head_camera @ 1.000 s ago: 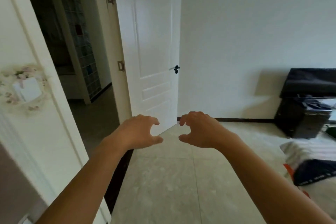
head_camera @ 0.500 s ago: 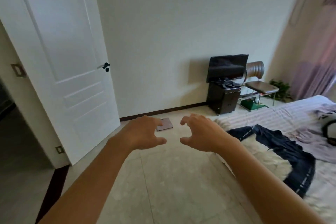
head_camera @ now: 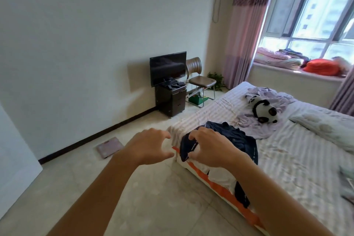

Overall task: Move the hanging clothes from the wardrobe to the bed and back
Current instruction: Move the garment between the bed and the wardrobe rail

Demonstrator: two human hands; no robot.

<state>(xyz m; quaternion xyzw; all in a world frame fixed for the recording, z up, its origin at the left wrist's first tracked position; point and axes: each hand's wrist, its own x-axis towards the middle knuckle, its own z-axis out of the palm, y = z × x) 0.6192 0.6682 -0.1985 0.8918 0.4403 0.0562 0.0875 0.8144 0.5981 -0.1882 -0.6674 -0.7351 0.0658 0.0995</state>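
Observation:
A dark navy garment (head_camera: 239, 140) lies spread on the near corner of the bed (head_camera: 287, 159), one part draped over the edge. A lilac garment (head_camera: 254, 122) lies crumpled further up the striped sheet. Both my arms reach forward. My left hand (head_camera: 151, 145) hovers over the floor beside the bed corner, fingers half curled and apart from the thumb, holding nothing. My right hand (head_camera: 210, 147) is in the same pose, in front of the navy garment's near end; I cannot tell whether it touches the cloth. The wardrobe is out of view.
A panda toy (head_camera: 265, 110) lies on the lilac garment. A TV (head_camera: 167, 67) on a dark cabinet (head_camera: 171, 99) and a chair (head_camera: 201, 80) stand by the far wall. A pink scale (head_camera: 110, 146) lies on the tiled floor. Folded bedding (head_camera: 277, 58) fills the window sill.
The view has swung right from the open door to the bed and window. Both hands kept their half-curled pose; the right one now sits in front of the navy garment.

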